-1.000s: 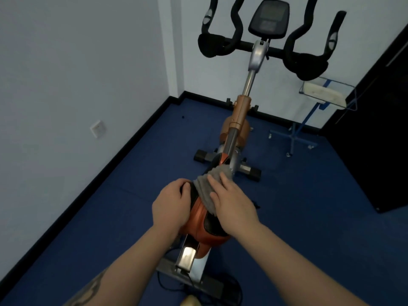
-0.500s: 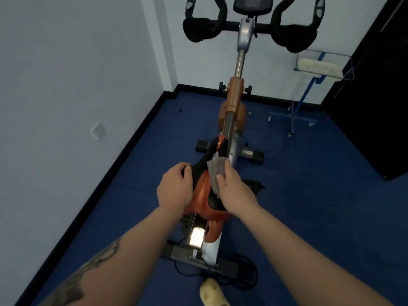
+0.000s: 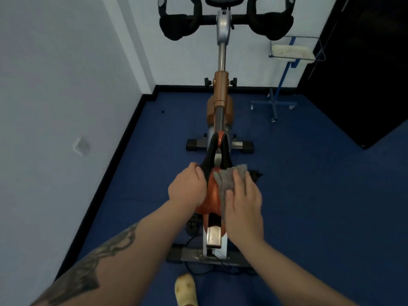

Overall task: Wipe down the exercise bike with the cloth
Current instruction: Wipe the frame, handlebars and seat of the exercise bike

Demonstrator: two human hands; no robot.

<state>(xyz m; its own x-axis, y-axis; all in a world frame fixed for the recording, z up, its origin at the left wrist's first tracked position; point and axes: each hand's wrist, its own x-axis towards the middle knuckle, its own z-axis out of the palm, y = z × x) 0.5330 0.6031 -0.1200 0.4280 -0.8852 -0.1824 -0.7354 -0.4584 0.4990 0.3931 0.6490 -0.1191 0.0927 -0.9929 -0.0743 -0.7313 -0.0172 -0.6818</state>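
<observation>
A: Where do the hands sit on the exercise bike (image 3: 221, 91)?

B: Both are at its saddle (image 3: 210, 195). The left hand (image 3: 187, 187) curls over the saddle's left edge. The right hand (image 3: 244, 203) lies flat on the grey cloth (image 3: 227, 181), pressing it onto the saddle's right side.

A: What lies around the saddle?

B: The handlebars (image 3: 225, 21) stand far beyond it, by the white wall. A blue wheeled stand (image 3: 274, 102) is beyond and to the right of it. A yellow shoe (image 3: 185, 289) is on the blue floor (image 3: 320, 195), nearer than the saddle.
</observation>
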